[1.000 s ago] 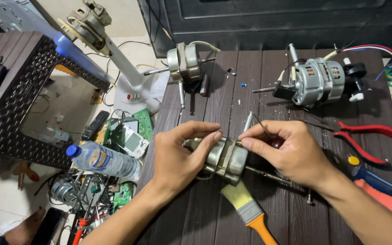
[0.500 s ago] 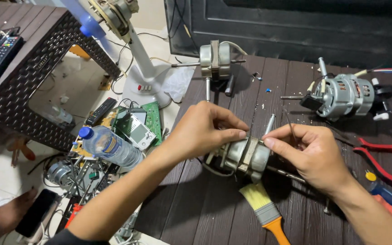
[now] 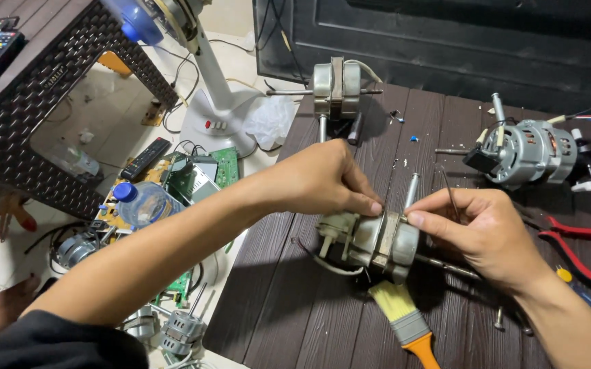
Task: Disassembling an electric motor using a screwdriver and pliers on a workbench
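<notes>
Two hands on fan motor [image 3: 376, 239], which lies mid-table on dark slatted table [image 3: 309, 321]. Left hand [image 3: 323, 179] arched over motor, fingertips pinching its top edge. Right hand [image 3: 490, 229] pinching opposite side, thumb on casing; thin wire, possibly, between its fingers. Paintbrush [image 3: 405, 318] just below motor. Red pliers [image 3: 582, 242] right of the right hand.

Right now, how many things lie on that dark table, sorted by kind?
Fan motors: 3, one under both hands, one at the far edge, one on the right
Paintbrush: 1
Red pliers: 1
Total: 5, on the dark table
</notes>
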